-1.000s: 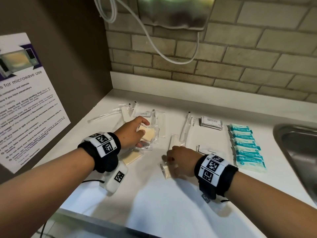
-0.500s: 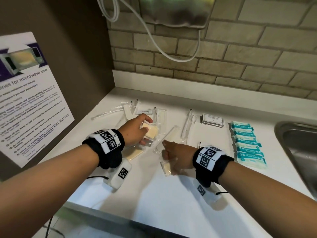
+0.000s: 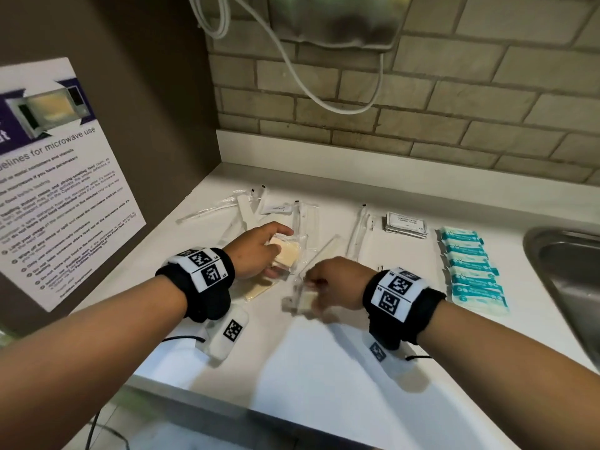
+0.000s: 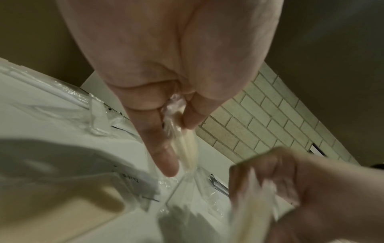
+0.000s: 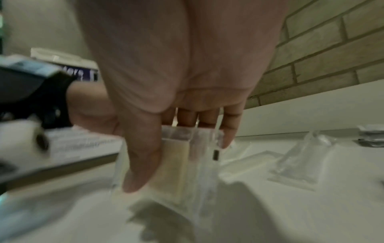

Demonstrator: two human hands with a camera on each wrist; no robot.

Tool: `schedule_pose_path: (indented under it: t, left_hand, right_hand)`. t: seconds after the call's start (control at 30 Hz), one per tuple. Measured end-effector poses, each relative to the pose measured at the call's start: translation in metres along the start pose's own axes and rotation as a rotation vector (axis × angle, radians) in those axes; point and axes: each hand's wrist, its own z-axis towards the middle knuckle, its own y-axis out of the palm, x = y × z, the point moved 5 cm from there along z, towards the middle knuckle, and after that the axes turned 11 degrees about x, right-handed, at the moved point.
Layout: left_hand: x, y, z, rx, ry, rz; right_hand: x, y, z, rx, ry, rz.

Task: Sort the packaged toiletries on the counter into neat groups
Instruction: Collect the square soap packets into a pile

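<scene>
My left hand (image 3: pixel 259 251) pinches a clear packet holding a cream bar (image 3: pixel 287 253) between thumb and fingers, seen edge-on in the left wrist view as the cream packet (image 4: pixel 188 148). My right hand (image 3: pixel 328 284) grips a second clear packet with a cream bar (image 3: pixel 303 300) lifted just off the white counter (image 3: pixel 308 368); in the right wrist view that packet (image 5: pixel 176 169) hangs between thumb and fingers. Another cream packet (image 3: pixel 256 289) lies flat below my left wrist. Clear toothbrush packets (image 3: pixel 246 206) lie scattered behind the left hand.
A row of several teal-and-white packets (image 3: pixel 470 264) lines the right side, beside a steel sink (image 3: pixel 571 280). A stack of white sachets (image 3: pixel 406 224) sits behind them, and a long clear packet (image 3: pixel 358 232) lies next to it. A microwave poster (image 3: pixel 55 190) hangs on the left wall.
My right hand has lifted its cream packet off the counter and carried it left toward my left hand. The left hand keeps hold of its packet in nearly the same spot.
</scene>
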Motion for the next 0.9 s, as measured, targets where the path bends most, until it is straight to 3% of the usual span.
schedule_pose_path:
  t: [0.13,0.27,0.43,0.5,0.53,0.6,0.67,0.8,0.9]
  left_hand:
    - [0.009,-0.004,-0.005,0.006,0.004,-0.123]
    - [0.02,-0.007,-0.009,-0.089,-0.007,-0.262]
    - [0.016,-0.042,0.003,0.083,0.094,-0.182]
    - [0.017,-0.065,0.006,0.17,0.123,-0.139]
    - [0.019,-0.074,0.007,0.206,0.134,-0.119]
    - [0.026,-0.088,0.008,0.255,0.175,-0.1]
    - [0.03,-0.093,0.006,0.259,0.212,-0.087]
    - [0.018,-0.09,0.008,0.218,0.171,-0.048]
    - [0.006,-0.082,0.008,0.203,0.151,-0.072]
  right_hand:
    - [-0.014,-0.04,0.018,0.249,0.007,0.248]
    - [-0.022,-0.064,0.037,0.418,0.01,0.25]
    - [-0.033,-0.067,0.041,0.585,0.01,0.087]
    - [-0.037,-0.055,0.039,0.525,0.047,0.104]
    - [-0.04,-0.044,0.04,0.425,0.036,0.093]
    - [-0.054,-0.015,0.042,0.169,-0.089,-0.015]
    - [-0.068,0.013,0.037,0.013,-0.227,-0.137]
    - [-0.073,0.04,0.032,-0.001,-0.242,-0.241]
    - [-0.067,0.046,0.03,0.002,-0.23,-0.105]
